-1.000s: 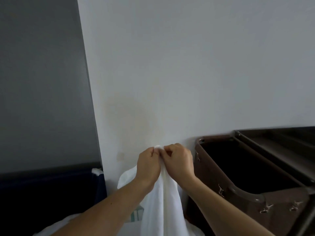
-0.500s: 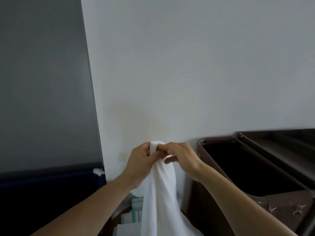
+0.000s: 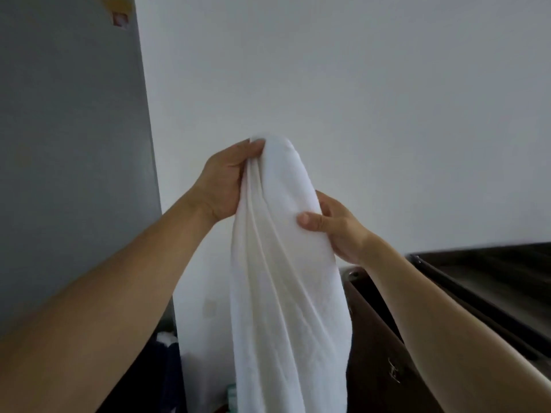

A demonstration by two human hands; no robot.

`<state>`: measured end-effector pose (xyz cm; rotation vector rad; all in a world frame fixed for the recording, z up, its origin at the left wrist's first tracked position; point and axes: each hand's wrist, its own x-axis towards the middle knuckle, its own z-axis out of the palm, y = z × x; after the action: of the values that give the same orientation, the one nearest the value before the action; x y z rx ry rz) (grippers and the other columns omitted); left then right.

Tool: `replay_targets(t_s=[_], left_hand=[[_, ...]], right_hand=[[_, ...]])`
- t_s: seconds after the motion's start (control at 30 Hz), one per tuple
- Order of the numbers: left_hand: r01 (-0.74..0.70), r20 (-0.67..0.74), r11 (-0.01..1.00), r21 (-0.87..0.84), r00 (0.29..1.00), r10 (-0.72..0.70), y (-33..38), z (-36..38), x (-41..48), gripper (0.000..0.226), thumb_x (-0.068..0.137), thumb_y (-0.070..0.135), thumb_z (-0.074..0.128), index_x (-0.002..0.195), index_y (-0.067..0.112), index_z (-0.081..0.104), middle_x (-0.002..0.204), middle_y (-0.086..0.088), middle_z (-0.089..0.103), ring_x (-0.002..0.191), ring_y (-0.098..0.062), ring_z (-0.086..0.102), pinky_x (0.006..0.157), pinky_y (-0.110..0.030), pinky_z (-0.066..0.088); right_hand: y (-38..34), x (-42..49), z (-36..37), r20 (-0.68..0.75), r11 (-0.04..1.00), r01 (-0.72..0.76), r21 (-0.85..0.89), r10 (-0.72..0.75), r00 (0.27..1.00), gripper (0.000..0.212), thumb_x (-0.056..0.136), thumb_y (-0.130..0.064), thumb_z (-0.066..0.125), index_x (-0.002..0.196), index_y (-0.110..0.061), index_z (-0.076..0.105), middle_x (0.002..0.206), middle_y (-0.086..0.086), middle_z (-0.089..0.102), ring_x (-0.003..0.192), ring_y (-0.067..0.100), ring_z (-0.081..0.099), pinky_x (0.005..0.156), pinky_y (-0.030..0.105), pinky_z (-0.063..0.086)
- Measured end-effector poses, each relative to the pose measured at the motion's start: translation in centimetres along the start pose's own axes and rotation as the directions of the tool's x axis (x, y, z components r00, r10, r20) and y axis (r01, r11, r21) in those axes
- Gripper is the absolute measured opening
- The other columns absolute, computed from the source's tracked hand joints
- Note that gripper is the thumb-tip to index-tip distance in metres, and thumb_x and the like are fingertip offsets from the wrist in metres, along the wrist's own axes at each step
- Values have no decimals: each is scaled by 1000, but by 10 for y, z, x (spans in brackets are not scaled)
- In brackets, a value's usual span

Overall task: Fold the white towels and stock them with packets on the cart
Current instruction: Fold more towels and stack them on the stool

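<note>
Holding white towel (image 3: 283, 263) up, bunched, left of cart (image 3: 477, 278).
Clamping top fold with left hand (image 3: 226, 180) fingers (image 3: 250, 146), pinching lower edge with right hand (image 3: 337, 228); risking slip or crooked fold unless spread first.

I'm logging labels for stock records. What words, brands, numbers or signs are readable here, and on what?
No text can be read.
Sticker on the grey wall: too blurred to read.
Teal item beside the towel: too little shows to read anything.
Towel and cart: no marks visible.
</note>
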<state>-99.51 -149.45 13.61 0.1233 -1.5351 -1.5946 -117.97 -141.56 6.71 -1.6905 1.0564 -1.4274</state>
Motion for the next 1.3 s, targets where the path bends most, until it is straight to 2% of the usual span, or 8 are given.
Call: replay_targets(t_s=[0.2,0.33,0.53,0.73,0.9,1.07,1.23,1.3], left_hand=[[47,72,981,186,996,-61,-20,-5,7,17,99,13,48,99,4,63,87,-7,68,82,-19,65,78,-32,54],[24,-3,953,301,1000,-25,-14,-10,12,15,100,9,50,106,2,61,89,-8,66,80,-17,63,75,-29,52],[-160,-71,928,337,978,195,24,-28,26,18,101,14,50,98,17,68,94,0,69,89,-13,64,82,-27,52],[-23,-163,934,357,983,86,-9,-83,14,20,99,12,52,102,18,71,102,-1,71,97,-17,64,88,-35,49],[0,-243,944,329,966,84,-32,-96,9,18,100,9,50,102,13,67,100,-3,70,95,-19,65,90,-36,49],[-40,-224,954,296,968,110,-33,-94,8,19,101,9,47,102,13,66,101,-3,70,97,-17,66,87,-32,52],[14,-296,922,387,949,110,-37,-107,6,15,99,11,51,98,14,66,102,-6,67,96,-21,63,89,-37,51],[53,-346,891,450,931,119,-40,-119,3,13,98,13,55,92,15,65,100,-8,63,94,-24,59,84,-40,48]], right_hand=[[8,-1,-1,-31,984,31,173,-26,999,89,53,-49,90,113,4,52,103,15,64,92,28,63,78,37,53],[1,-10,-9,-166,982,-50,-181,19,986,68,53,-48,84,106,-12,62,97,1,69,88,18,68,78,36,55],[-6,-25,-30,-222,790,-172,-588,47,974,41,70,-36,87,101,-26,62,95,-3,69,86,15,67,77,33,57],[39,-56,-53,-233,745,-167,-645,15,972,49,81,-16,78,111,-44,49,82,-8,68,73,6,62,73,22,48],[66,-65,-53,-320,703,-178,-689,-75,944,39,79,-5,69,85,-41,55,82,-13,65,78,12,60,74,25,48],[84,-70,-55,-417,556,-345,-756,-3,909,17,80,-16,67,94,-25,64,84,-13,61,80,17,58,70,29,46],[77,-77,-62,-264,452,-259,-854,54,963,14,88,-29,62,77,-36,58,81,-15,59,77,7,55,69,26,42],[63,-77,-64,-237,396,-217,-892,-2,971,5,87,-27,62,83,-28,62,79,-12,59,72,9,55,65,24,40]])
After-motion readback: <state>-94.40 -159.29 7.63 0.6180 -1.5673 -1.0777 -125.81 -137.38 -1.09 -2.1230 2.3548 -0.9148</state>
